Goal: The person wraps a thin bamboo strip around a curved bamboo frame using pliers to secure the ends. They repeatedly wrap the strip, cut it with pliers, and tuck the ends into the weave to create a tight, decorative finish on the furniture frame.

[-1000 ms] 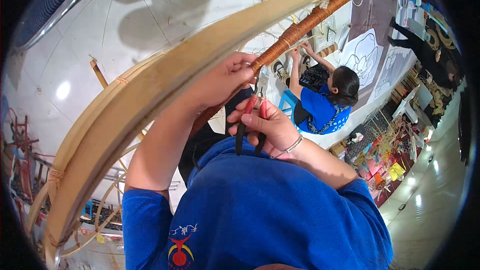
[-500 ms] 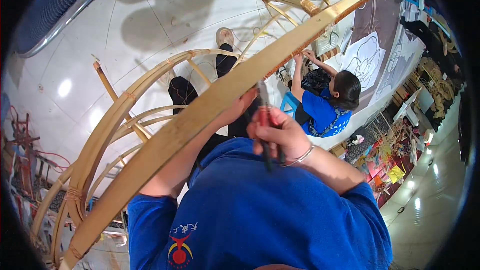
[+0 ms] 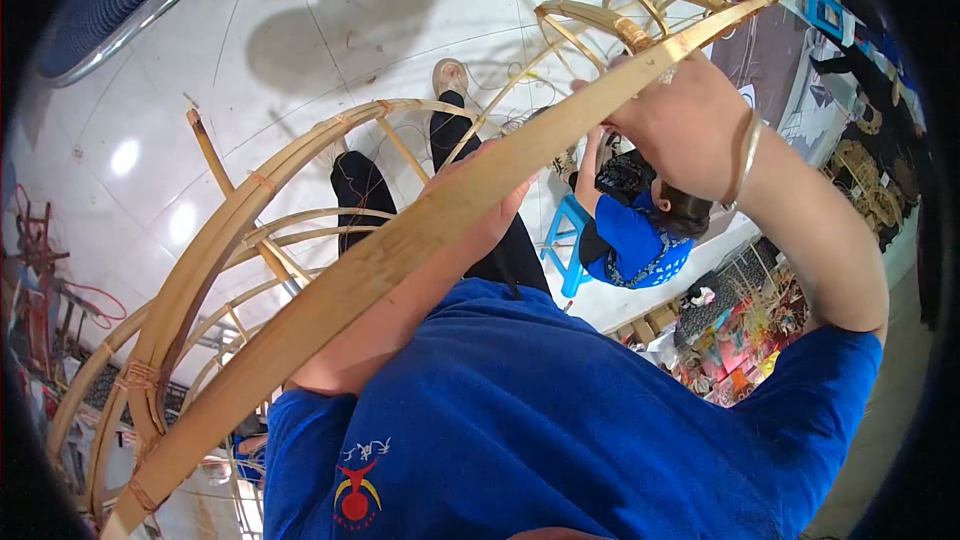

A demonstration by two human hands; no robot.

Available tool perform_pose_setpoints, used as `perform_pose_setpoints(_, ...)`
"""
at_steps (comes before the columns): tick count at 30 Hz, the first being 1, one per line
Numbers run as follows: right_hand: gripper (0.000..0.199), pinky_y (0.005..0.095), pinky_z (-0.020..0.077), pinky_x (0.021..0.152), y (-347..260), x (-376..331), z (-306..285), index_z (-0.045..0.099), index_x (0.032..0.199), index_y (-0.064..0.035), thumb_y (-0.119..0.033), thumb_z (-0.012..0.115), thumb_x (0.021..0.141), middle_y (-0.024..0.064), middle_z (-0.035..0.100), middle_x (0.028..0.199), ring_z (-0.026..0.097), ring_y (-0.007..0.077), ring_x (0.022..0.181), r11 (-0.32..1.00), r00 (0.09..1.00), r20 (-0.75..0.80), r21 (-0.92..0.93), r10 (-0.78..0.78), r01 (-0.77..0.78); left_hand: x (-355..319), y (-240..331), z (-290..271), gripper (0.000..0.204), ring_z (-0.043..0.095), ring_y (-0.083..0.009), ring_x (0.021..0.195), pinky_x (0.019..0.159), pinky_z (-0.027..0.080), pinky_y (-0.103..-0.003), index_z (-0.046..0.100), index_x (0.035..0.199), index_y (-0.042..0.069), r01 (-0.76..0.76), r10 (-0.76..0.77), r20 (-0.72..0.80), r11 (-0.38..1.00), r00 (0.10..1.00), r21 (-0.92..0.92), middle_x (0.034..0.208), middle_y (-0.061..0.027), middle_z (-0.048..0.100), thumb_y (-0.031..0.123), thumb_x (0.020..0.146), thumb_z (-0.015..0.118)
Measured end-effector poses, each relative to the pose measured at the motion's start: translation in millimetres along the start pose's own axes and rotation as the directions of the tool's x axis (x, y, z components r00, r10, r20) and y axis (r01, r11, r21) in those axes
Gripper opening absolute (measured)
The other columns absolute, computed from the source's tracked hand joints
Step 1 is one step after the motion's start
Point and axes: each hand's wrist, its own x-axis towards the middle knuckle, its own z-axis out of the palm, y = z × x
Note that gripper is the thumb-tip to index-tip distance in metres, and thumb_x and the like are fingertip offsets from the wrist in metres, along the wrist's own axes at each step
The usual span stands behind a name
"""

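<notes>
A long flat bamboo strip (image 3: pixel 430 232) slants across the view from lower left to upper right, part of a bamboo frame with curved ribs (image 3: pixel 205 260). My left hand (image 3: pixel 497 210) comes from beneath the strip and is closed around its middle, fingertips showing along the far edge. Farther up the strip, my right hand (image 3: pixel 685 125) reaches under it, wearing a bangle (image 3: pixel 748 160) at the wrist. Its fingers are bent and mostly hidden behind the strip, with only tips showing beyond the far edge. What it holds is hidden, and the pliers do not show.
A seated person in blue (image 3: pixel 640 240) works beyond the frame, close to my right forearm, beside a blue stool (image 3: pixel 568 250). A dark chair (image 3: pixel 140 0) is at upper left. Colourful materials (image 3: pixel 735 350) lie on the right. Thin strands hang among the ribs.
My right hand has moved up and right from near my chest to the strip's upper part. The red-handled pliers it held are out of sight. My left hand stays on the strip.
</notes>
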Motion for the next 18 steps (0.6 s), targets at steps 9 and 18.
perform_pose_setpoints(9, 0.017, 0.0359, 0.0498, 0.068, 17, 43, -2, 0.064, 0.089, -0.0143, -0.016, 0.056, 0.074, 0.009, 0.061, 0.079, 0.062, 0.0248, 0.08, 0.988, 0.973, 0.173, -0.004, -0.15, 0.153, -1, -5, 3, 0.051, 0.06, -0.0361, 0.066, 0.057, 0.047, -0.043, 0.042, 0.121, 0.008, 0.046, -0.053, 0.052, 0.991, 0.997, 0.122, 0.071, -0.0182, 0.061, 0.036, 0.082, 0.059)
perform_pose_setpoints(18, 0.01, 0.0362, 0.0499, 0.063, 21, 49, -4, 0.062, 0.079, -0.0146, -0.019, 0.056, 0.074, 0.0078, 0.06, 0.075, 0.062, 0.0251, 0.072, 0.959, 0.957, 0.054, 0.043, -0.284, 0.282, -3, -13, 10, 0.053, 0.06, -0.0344, 0.063, 0.053, 0.047, -0.042, 0.037, 0.121, 0.008, -0.002, -0.006, 0.044, 0.985, 0.999, 0.172, 0.067, -0.0161, 0.059, 0.036, 0.082, 0.059)
